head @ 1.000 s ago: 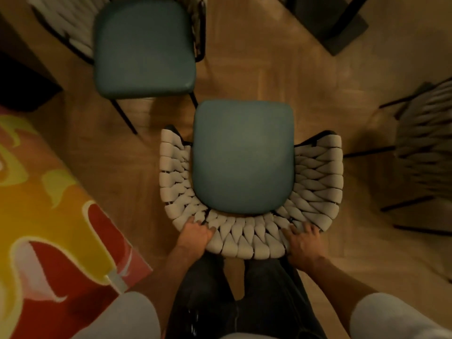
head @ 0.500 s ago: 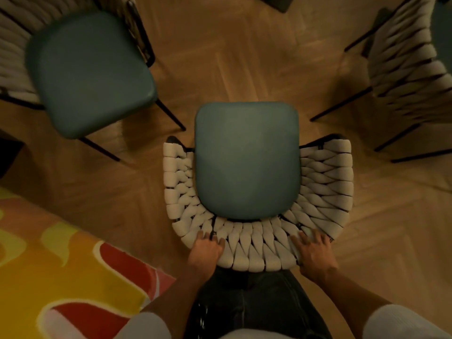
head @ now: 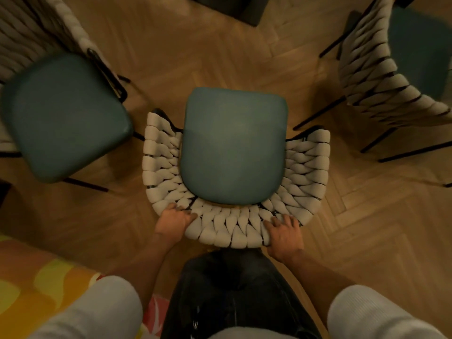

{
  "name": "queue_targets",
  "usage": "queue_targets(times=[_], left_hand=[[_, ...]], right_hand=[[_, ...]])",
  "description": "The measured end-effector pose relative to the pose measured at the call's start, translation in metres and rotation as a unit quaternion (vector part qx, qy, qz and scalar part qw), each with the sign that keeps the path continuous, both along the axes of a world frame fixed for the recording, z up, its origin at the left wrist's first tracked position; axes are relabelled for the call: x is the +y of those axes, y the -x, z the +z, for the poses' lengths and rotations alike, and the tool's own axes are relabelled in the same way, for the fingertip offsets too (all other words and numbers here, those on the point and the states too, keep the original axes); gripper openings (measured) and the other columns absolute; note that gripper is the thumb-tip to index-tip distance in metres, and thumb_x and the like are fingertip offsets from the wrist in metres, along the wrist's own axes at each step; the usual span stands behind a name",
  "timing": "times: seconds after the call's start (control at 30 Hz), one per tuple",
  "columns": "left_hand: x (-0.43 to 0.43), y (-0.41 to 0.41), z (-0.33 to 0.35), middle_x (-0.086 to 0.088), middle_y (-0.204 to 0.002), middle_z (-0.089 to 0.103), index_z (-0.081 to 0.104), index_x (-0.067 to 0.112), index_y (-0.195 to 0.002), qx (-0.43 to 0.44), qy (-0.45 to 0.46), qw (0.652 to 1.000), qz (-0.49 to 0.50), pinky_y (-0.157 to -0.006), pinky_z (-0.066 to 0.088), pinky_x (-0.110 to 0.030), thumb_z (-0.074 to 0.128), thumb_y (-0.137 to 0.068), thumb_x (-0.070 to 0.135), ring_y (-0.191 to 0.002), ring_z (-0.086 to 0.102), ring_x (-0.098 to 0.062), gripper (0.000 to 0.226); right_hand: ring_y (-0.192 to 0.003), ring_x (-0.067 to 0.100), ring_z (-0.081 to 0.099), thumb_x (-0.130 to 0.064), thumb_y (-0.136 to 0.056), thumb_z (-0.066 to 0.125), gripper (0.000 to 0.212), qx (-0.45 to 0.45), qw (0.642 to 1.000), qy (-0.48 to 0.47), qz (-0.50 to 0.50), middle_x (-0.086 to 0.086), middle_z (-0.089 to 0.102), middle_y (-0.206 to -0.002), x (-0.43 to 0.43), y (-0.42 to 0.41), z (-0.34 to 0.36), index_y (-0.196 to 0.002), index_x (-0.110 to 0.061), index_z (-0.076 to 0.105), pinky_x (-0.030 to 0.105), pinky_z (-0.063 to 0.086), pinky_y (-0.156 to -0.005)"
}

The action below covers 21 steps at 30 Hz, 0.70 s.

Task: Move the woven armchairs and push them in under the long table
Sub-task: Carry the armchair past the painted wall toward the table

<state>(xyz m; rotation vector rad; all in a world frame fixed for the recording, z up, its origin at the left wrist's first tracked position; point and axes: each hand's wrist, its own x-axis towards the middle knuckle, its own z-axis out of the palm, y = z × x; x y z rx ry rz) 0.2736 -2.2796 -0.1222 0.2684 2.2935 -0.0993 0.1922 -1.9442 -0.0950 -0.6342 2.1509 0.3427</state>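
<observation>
A woven armchair (head: 233,152) with a teal seat and a curved white woven back stands right in front of me on the wooden floor. My left hand (head: 174,222) grips the left part of its backrest rim. My right hand (head: 285,232) grips the right part of the same rim. A second woven armchair (head: 66,118) stands at the left, its seat facing me. A third woven armchair (head: 381,77) is at the upper right, seen from behind. The long table is not clearly in view.
A dark block (head: 234,7), maybe a furniture base, sits at the top edge. A bright yellow, red and orange rug (head: 36,287) covers the lower left floor. Herringbone wooden floor (head: 381,228) lies open to the right of the held chair. My dark trousers fill the bottom centre.
The view has swung: the left armchair slid down and leftward in the picture, the right armchair came further into view, and the rug moved toward the lower left. Both hands kept their hold on the backrest.
</observation>
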Motion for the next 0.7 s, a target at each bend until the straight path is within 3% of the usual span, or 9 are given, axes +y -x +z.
queue_targets(times=[0.17,0.43,0.7], left_hand=[[-0.025,0.053,-0.001,0.008,-0.131,0.065,0.05,0.037,-0.139,0.02,0.009,1.0,-0.006,-0.11,0.032,-0.039,0.051,-0.094,0.024,-0.122,0.059,-0.018,0.047],[-0.064,0.137,-0.011,0.008,-0.122,0.069,0.05,0.04,-0.138,0.03,0.015,0.998,-0.057,-0.101,0.036,-0.038,0.054,-0.092,0.027,-0.113,0.064,-0.015,0.048],[-0.109,0.234,-0.011,0.005,-0.114,0.071,0.048,0.042,-0.139,0.051,0.022,0.994,-0.093,-0.1,0.04,-0.037,0.056,-0.094,0.026,-0.105,0.067,-0.018,0.049]], right_hand=[[-0.138,0.036,0.036,-0.047,-0.077,0.067,0.074,0.013,1.0,0.011,-0.005,0.003,0.052,-0.145,-0.021,0.045,-0.003,-0.146,-0.028,0.047,0.054,0.018,-0.121],[-0.137,0.034,0.037,-0.055,-0.078,0.066,0.075,0.03,0.999,0.017,-0.026,0.0,0.053,-0.142,-0.053,0.113,-0.002,-0.146,-0.03,0.047,0.052,0.016,-0.122],[-0.14,0.033,0.036,-0.049,-0.078,0.069,0.071,0.05,0.996,0.007,-0.078,-0.002,0.055,-0.142,-0.102,0.186,-0.007,-0.145,-0.033,0.049,0.054,0.01,-0.125]])
